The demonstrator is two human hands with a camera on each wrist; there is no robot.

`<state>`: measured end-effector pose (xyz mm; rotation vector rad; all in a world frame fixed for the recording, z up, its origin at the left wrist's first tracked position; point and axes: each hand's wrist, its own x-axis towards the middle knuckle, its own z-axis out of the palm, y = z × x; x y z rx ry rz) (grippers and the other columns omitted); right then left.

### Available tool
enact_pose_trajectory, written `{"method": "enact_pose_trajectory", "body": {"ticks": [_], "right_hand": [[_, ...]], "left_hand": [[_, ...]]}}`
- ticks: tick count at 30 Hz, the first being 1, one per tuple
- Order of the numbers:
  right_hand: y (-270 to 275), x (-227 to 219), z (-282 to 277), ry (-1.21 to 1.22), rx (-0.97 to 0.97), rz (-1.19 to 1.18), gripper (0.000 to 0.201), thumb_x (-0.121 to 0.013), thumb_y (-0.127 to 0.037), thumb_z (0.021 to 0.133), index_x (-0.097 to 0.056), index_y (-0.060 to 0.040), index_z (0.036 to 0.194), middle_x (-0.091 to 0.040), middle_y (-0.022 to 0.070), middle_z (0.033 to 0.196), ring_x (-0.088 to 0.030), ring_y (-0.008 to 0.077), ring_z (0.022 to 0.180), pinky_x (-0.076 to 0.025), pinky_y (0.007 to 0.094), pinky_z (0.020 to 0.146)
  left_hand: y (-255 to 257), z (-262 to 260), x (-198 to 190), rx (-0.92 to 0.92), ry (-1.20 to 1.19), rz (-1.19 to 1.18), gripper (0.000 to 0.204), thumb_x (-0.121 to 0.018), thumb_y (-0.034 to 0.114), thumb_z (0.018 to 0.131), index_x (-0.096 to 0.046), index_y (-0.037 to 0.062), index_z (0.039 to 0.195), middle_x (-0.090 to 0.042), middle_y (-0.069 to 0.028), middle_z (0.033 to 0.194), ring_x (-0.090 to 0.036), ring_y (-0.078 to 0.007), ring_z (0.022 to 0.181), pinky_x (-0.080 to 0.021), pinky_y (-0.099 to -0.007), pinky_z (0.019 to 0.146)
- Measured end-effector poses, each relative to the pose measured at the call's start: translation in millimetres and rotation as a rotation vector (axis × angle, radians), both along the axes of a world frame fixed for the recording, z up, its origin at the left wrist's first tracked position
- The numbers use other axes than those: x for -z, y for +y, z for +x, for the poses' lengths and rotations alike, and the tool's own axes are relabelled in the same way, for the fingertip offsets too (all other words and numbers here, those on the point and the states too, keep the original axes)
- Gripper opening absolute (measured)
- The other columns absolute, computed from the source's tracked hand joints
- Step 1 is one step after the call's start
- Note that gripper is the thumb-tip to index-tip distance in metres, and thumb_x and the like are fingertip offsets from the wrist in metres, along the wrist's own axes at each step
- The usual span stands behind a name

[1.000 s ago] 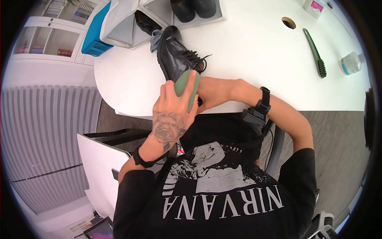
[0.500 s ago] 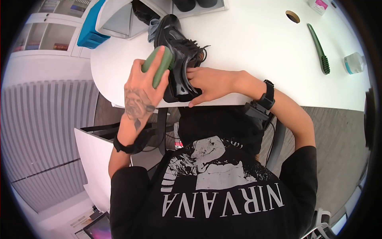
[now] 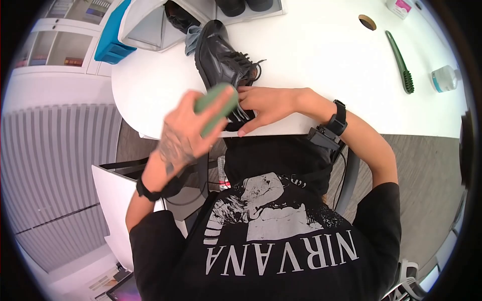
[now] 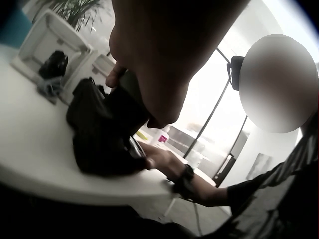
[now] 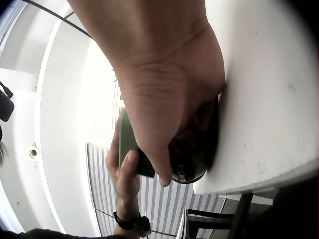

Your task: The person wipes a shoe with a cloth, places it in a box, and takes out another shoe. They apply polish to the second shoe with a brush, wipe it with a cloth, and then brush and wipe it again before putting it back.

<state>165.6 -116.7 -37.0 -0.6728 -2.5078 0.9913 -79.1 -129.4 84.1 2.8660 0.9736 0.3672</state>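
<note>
A glossy black lace-up shoe (image 3: 216, 57) lies on the white table (image 3: 321, 55), its heel towards the person near the front edge. My left hand (image 3: 186, 125), tattooed on the back, grips a green-backed shoe brush (image 3: 209, 98), index finger stretched along its back. Brush and hand are blurred in the head view and overlap the side of the shoe near the heel. Dark bristles show under the green brush back (image 5: 127, 137) in the right wrist view. My right hand (image 3: 273, 104) holds the shoe at its opening, fingers partly hidden inside, thumb at the heel.
White open boxes (image 3: 150, 37) with black shoes stand at the far left, a grey-blue cloth (image 3: 192, 40) beside the shoe's toe. Rightward lie a green-handled brush (image 3: 400, 62), a clear bottle (image 3: 444, 79), a white-and-pink bottle (image 3: 399, 7) and a round table hole (image 3: 367, 22).
From over the heel end, my left hand took the brush forward and left along the shoe's side, then back right towards the heel. My right hand keeps its hold on the shoe.
</note>
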Motion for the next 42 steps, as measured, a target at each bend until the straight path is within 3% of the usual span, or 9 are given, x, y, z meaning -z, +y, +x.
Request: {"method": "enact_pose_trajectory", "body": {"ticks": [5,12,19,25,29,35,39,41,42], "right_hand": [[-6,13,-6,0.206,0.0,0.03,0.071,-0.062,-0.056,0.104,-0.073,0.0134,0.107,-0.063,0.0286,0.133,-0.049,0.0416,0.134,-0.04,0.0481,0.117],[-6,-6,0,-0.083,-0.016,-0.087,0.069,-0.061,-0.055,0.104,-0.073,0.0127,0.11,-0.062,0.028,0.136,-0.047,0.042,0.138,-0.039,0.0495,0.119],[-7,-12,0,-0.049,-0.011,-0.075,0.067,-0.06,-0.053,0.106,-0.072,0.0122,0.106,-0.065,0.0265,0.127,-0.05,0.0411,0.133,-0.04,0.0489,0.117],[-5,14,-6,0.123,-0.016,-0.041,0.066,-0.06,-0.054,0.105,-0.072,0.008,0.121,-0.064,0.0237,0.138,-0.05,0.0398,0.136,-0.039,0.0476,0.117],[-5,-8,-1,-0.132,-0.015,-0.138,0.071,-0.057,-0.058,0.106,-0.072,0.0108,0.116,-0.062,0.0263,0.14,-0.047,0.0416,0.141,-0.037,0.0472,0.12],[-6,-7,-1,-0.044,-0.024,-0.117,0.069,-0.055,-0.055,0.108,-0.072,0.0112,0.114,-0.063,0.0249,0.137,-0.047,0.0385,0.141,-0.037,0.0484,0.12],[-7,3,-2,0.034,-0.002,-0.105,0.065,-0.058,-0.051,0.108,-0.071,0.0124,0.114,-0.062,0.0257,0.133,-0.047,0.0382,0.139,-0.036,0.0486,0.12],[-6,6,-4,0.021,-0.008,-0.085,0.064,-0.058,-0.051,0.108,-0.071,0.0122,0.113,-0.063,0.0254,0.13,-0.047,0.0385,0.138,-0.036,0.0487,0.119],[-4,7,-6,0.069,0.013,-0.042,0.067,-0.062,-0.055,0.105,-0.071,0.0116,0.106,-0.066,0.0258,0.122,-0.056,0.0393,0.128,-0.045,0.0472,0.11]], "left_hand": [[50,2,7,-0.069,-0.009,0.138,0.063,-0.076,0.028,0.095,-0.059,0.0357,0.155,-0.061,-0.0132,0.102,-0.069,-0.0298,0.08,-0.061,-0.0413,0.071],[99,21,3,-0.099,0.029,0.319,0.059,-0.074,0.031,0.098,-0.059,0.0334,0.156,-0.062,-0.0141,0.103,-0.069,-0.0329,0.081,-0.059,-0.0418,0.074],[25,29,3,0.101,0.052,0.113,0.066,-0.079,0.028,0.091,-0.06,0.0356,0.154,-0.056,-0.0142,0.099,-0.065,-0.0328,0.074,-0.06,-0.0422,0.068],[82,24,-3,-0.109,0.057,0.239,0.063,-0.078,0.027,0.094,-0.06,0.0322,0.154,-0.057,-0.0159,0.1,-0.065,-0.0337,0.075,-0.059,-0.0427,0.068],[30,34,-1,0.133,0.096,0.067,0.065,-0.079,0.027,0.092,-0.061,0.0334,0.154,-0.058,-0.0155,0.1,-0.067,-0.0337,0.082,-0.06,-0.0428,0.072],[99,25,-1,-0.131,0.063,0.214,0.061,-0.076,0.032,0.096,-0.06,0.0355,0.155,-0.06,-0.0151,0.1,-0.068,-0.0344,0.077,-0.06,-0.0426,0.071],[42,39,-2,0.086,0.091,-0.002,0.064,-0.079,0.032,0.093,-0.061,0.0365,0.153,-0.059,-0.0145,0.099,-0.067,-0.0347,0.083,-0.06,-0.0435,0.077],[58,34,-3,0.01,0.074,0.098,0.062,-0.079,0.031,0.094,-0.062,0.031,0.154,-0.062,-0.0158,0.104,-0.069,-0.035,0.084,-0.058,-0.0434,0.078],[73,30,-4,-0.125,0.078,0.116,0.06,-0.077,0.03,0.096,-0.062,0.0311,0.154,-0.063,-0.0161,0.105,-0.07,-0.0355,0.084,-0.058,-0.0443,0.077]]}}
